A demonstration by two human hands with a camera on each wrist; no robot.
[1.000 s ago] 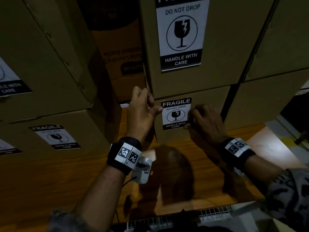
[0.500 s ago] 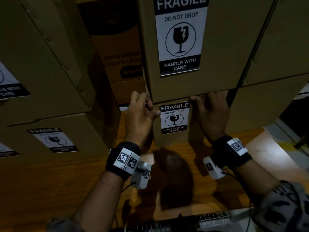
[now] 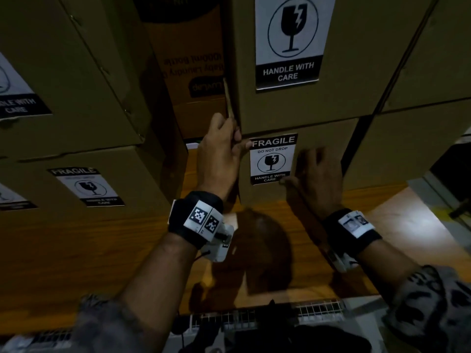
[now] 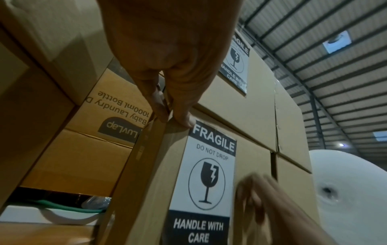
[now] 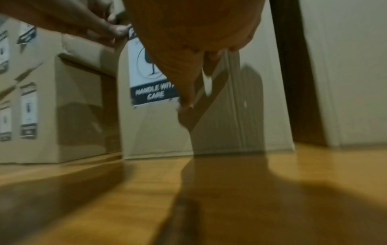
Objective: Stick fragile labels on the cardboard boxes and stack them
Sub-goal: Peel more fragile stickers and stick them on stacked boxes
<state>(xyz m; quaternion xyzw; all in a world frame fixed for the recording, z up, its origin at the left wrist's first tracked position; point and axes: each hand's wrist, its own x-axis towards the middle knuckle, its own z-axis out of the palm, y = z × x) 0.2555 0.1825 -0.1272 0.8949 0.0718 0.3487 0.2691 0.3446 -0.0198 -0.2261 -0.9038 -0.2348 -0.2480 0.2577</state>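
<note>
A lower cardboard box [image 3: 331,136] stands on the wooden table [image 3: 102,250] with a black-and-white fragile label [image 3: 272,159] stuck on its front. A second cardboard box [image 3: 356,72] with a larger fragile label [image 3: 288,42] is stacked on it. My left hand [image 3: 238,142] grips the lower box's top left corner, thumb on the front by the label's upper corner, fingers round the side [image 4: 173,117]. My right hand [image 3: 311,164] lies flat on the box front just right of the label, fingers spread, thumb near the label's lower right corner. The label [image 4: 207,179] looks flat.
Stacked boxes with fragile labels [image 3: 86,187] fill the left side. A printed carton [image 3: 193,67] stands behind the gap. More plain boxes [image 3: 420,138] stand at the right. A big white roll [image 4: 345,190] lies beyond them. A wire rack [image 3: 267,314] runs along the table's near edge.
My right hand slid from beside the label up to the box's top edge and has come back down beside the label. The left hand has stayed on the corner.
</note>
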